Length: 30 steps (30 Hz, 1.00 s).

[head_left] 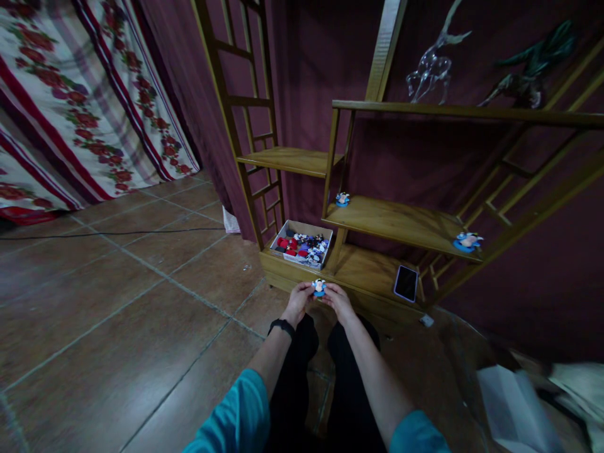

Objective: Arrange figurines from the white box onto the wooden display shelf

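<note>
Between both hands, in front of the low shelf, is a small figurine (319,287) with a pale body and a blue base. My left hand (299,300) pinches its left side, and my right hand (338,298) grips its right side. Beyond the hands, a white cardboard box (302,260) holds several small red, black, white and purple figures. A similar blue-based figurine (342,199) stands at the left end of the middle shelf (396,220). Another blue-based figurine (467,241) is at that shelf's right front corner.
A phone (406,283) lies on the bottom shelf at right. A clear deer ornament (431,69) and a dark green statue (533,69) stand on the upper shelf. Wooden lattice uprights (236,100) frame the left side. A black cable (117,233) crosses the tiled floor.
</note>
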Tool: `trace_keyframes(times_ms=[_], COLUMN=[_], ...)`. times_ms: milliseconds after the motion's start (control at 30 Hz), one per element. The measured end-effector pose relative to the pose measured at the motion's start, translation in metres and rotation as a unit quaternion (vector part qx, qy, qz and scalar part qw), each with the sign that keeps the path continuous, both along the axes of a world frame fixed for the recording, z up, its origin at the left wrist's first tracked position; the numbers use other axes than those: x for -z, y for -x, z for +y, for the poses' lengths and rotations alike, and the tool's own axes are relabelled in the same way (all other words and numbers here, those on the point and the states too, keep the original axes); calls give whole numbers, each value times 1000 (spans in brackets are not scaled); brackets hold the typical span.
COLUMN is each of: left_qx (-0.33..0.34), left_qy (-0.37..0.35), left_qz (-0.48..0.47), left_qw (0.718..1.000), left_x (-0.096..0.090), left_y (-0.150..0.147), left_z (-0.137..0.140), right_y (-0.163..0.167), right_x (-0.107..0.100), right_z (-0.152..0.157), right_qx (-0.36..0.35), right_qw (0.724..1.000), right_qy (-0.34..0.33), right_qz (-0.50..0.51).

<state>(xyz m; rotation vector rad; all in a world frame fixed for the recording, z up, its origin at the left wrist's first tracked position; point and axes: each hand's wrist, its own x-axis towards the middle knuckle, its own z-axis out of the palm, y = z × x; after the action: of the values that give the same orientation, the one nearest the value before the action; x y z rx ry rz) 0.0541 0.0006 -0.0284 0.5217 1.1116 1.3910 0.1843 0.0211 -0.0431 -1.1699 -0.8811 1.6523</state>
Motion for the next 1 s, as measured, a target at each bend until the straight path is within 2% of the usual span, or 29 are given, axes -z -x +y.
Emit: trace_keyframes(times_ms=[533,1000], left_qx=[22,33], left_qy=[-3,-27], left_qz=[-6,-8], left_qw=[1000,999], left_x=[-3,1], left_y=[-1,0], left_z=[-2,1], right_y=[3,3], right_x=[4,2], right_z=[3,2], right_qx=[49,45], right_qw=[998,998], right_qy=[24,27], right_qz=[18,24])
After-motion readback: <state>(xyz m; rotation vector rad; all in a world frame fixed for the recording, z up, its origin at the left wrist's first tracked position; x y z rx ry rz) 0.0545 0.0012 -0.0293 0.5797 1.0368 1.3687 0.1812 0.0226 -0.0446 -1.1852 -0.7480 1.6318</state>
